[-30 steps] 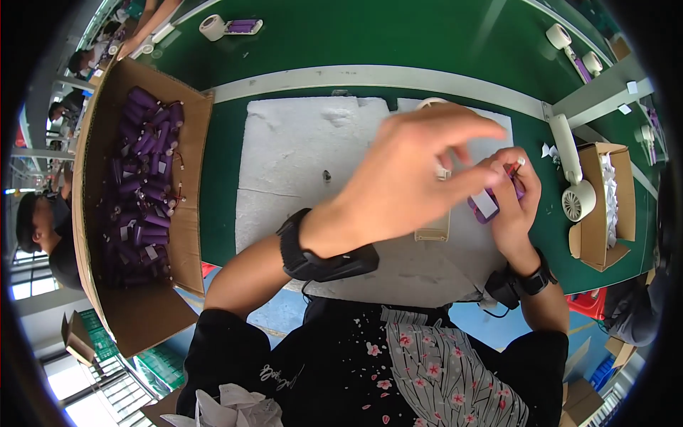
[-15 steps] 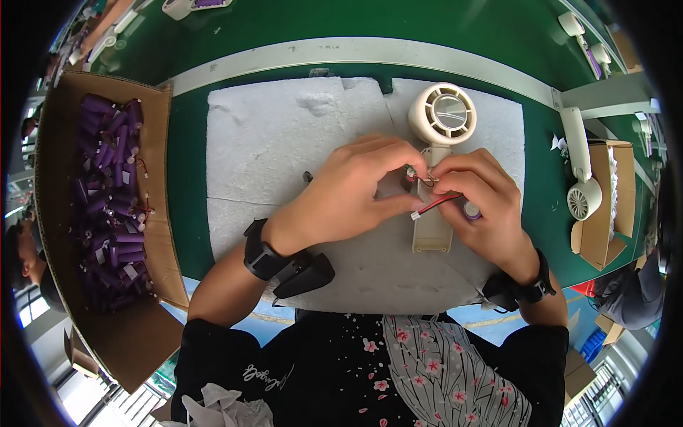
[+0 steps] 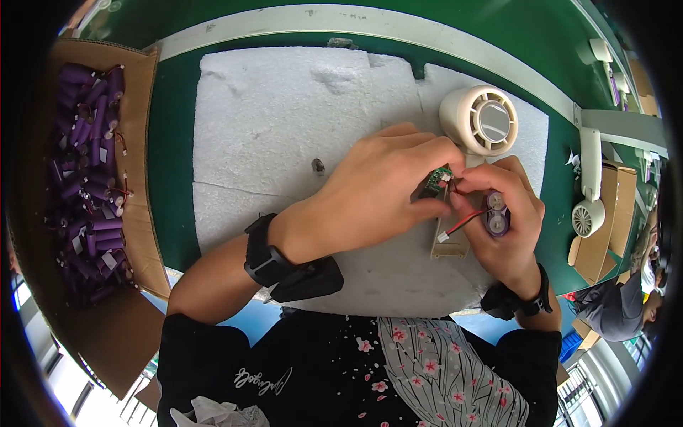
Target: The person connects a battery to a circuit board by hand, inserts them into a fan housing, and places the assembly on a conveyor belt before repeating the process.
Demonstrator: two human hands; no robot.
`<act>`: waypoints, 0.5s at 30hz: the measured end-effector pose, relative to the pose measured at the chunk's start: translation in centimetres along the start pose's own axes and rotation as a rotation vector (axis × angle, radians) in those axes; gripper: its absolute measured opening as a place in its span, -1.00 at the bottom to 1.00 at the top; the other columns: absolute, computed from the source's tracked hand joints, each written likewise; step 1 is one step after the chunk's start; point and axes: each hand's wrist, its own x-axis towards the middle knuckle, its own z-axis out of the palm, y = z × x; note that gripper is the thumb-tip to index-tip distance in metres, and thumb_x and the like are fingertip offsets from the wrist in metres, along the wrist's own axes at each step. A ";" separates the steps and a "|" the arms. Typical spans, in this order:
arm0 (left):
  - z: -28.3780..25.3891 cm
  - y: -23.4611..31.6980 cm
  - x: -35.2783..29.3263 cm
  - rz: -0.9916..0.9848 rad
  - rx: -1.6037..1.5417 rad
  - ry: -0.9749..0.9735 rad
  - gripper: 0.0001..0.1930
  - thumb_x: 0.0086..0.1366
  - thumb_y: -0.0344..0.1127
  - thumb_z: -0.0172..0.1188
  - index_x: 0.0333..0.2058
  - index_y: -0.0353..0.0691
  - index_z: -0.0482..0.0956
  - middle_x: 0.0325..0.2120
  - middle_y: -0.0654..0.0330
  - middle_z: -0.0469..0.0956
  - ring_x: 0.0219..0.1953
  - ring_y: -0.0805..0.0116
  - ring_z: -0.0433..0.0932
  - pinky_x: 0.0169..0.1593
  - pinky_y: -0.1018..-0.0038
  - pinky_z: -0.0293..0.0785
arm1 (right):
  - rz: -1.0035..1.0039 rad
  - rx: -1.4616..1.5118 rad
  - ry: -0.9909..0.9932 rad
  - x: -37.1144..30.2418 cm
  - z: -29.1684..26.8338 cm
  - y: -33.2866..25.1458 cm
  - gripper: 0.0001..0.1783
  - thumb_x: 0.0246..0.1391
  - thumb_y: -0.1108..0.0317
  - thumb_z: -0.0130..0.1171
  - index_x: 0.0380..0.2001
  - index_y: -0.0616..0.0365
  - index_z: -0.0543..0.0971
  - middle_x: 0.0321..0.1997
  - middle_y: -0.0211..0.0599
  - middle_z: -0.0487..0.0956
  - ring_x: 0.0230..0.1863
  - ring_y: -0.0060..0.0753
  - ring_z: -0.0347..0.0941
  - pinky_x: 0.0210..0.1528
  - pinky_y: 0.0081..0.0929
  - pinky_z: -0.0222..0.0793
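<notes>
- Hands met over a white foam sheet (image 3: 284,128) that lay on the green table (image 3: 171,178).
- Left hand (image 3: 377,192) had its fingers closed on a small green circuit board (image 3: 435,179), pinched at the fingertips.
- Right hand (image 3: 501,228) had its fingers curled round a purple battery (image 3: 496,215); red wires with a white plug (image 3: 459,226) ran from it toward the board.
- Beige fan handle (image 3: 449,242) lay on the foam under both hands, which hid most of it; its round head (image 3: 480,121) showed just beyond the knuckles.
- Cardboard box (image 3: 146,235) of purple batteries (image 3: 89,178) stood at the left, well apart from the hands.
- Another white fan (image 3: 589,192) lay at the right beside a second box (image 3: 605,249).
- Small dark speck (image 3: 318,167) sat on the foam near the left hand.
</notes>
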 end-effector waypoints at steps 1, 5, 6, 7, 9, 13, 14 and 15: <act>0.0 0.0 0.0 0.017 0.012 0.014 -0.59 -0.13 -0.40 0.48 -0.25 -0.16 0.53 -0.34 0.22 0.59 -0.29 0.19 0.55 -0.22 0.35 0.49 | -0.023 -0.030 -0.014 0.1 0.0 -0.1 -0.57 -0.30 0.69 0.35 -0.26 0.16 0.56 -0.40 -0.33 0.61 -0.37 -0.31 0.45 -0.37 -0.46 0.41; 0.0 -0.1 -0.1 0.027 -0.025 0.011 -0.59 -0.09 -0.45 0.45 -0.21 -0.19 0.54 -0.35 0.19 0.58 -0.33 0.21 0.58 -0.27 0.39 0.51 | -0.052 -0.065 -0.040 0.1 0.0 -0.1 -0.55 -0.28 0.69 0.34 -0.22 0.15 0.54 -0.39 -0.33 0.62 -0.33 -0.31 0.46 -0.33 -0.45 0.41; -0.1 -0.1 -0.2 0.023 -0.046 0.002 -0.59 -0.07 -0.48 0.44 -0.19 -0.19 0.55 -0.35 0.19 0.58 -0.35 0.22 0.58 -0.29 0.40 0.51 | -0.056 -0.066 -0.044 0.1 0.0 -0.1 -0.54 -0.28 0.69 0.34 -0.21 0.15 0.53 -0.39 -0.33 0.62 -0.32 -0.31 0.46 -0.32 -0.45 0.42; -0.2 -0.1 -0.2 0.023 -0.049 0.005 -0.59 -0.07 -0.48 0.44 -0.19 -0.19 0.55 -0.35 0.19 0.58 -0.35 0.22 0.58 -0.29 0.40 0.51 | -0.057 -0.068 -0.047 0.0 -0.1 -0.1 -0.54 -0.28 0.69 0.34 -0.21 0.15 0.53 -0.39 -0.33 0.62 -0.32 -0.31 0.46 -0.32 -0.45 0.42; -0.7 0.2 -0.2 -0.011 -0.150 -0.042 -0.58 -0.04 -0.54 0.39 -0.14 -0.21 0.54 -0.35 0.17 0.59 -0.35 0.26 0.60 -0.30 0.43 0.52 | -0.078 -0.085 -0.070 -0.2 -0.2 0.0 -0.53 -0.25 0.71 0.34 -0.20 0.17 0.49 -0.36 -0.31 0.57 -0.32 -0.36 0.46 -0.30 -0.51 0.39; -1.2 0.0 -0.8 -0.099 -0.271 -0.060 -0.60 0.00 -0.62 0.32 -0.12 -0.23 0.55 -0.33 0.16 0.59 -0.34 0.32 0.61 -0.29 0.47 0.53 | -0.040 -0.062 -0.064 -0.4 -0.1 0.3 -0.50 -0.30 0.69 0.35 -0.20 0.12 0.48 -0.36 -0.36 0.59 -0.32 -0.34 0.45 -0.30 -0.48 0.40; -1.2 0.0 -0.9 -0.134 -0.306 -0.058 -0.60 0.02 -0.64 0.29 -0.12 -0.24 0.56 -0.33 0.16 0.59 -0.33 0.33 0.61 -0.28 0.48 0.53 | -0.016 -0.046 -0.055 -0.4 -0.1 0.3 -0.49 -0.33 0.69 0.35 -0.21 0.10 0.49 -0.37 -0.40 0.60 -0.32 -0.32 0.44 -0.31 -0.45 0.41; -1.1 0.0 -0.9 -0.134 -0.308 -0.059 -0.60 0.02 -0.64 0.29 -0.12 -0.24 0.56 -0.33 0.16 0.59 -0.33 0.33 0.61 -0.28 0.48 0.53 | -0.013 -0.048 -0.055 -0.4 0.0 0.2 -0.49 -0.33 0.69 0.35 -0.21 0.10 0.49 -0.37 -0.40 0.60 -0.32 -0.32 0.44 -0.31 -0.45 0.41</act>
